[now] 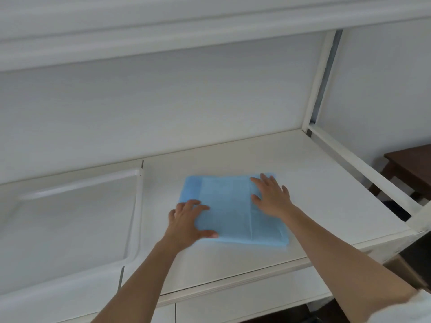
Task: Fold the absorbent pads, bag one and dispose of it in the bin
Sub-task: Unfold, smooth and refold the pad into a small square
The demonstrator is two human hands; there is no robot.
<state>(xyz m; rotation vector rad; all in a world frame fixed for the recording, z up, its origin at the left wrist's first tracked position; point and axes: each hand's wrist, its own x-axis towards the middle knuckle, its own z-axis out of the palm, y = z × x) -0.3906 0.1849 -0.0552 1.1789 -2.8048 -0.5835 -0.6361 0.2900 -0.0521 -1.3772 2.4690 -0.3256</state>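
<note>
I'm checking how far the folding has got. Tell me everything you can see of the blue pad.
The blue absorbent pad is light blue, thin and soft-looking, like non-woven tissue. It lies flat on the white shelf, folded into a rough rectangle with layered edges and straight crease lines. The left hand presses its near-left edge, fingers spread; the right hand lies flat on its far-right part. Nothing else touches it.
</note>
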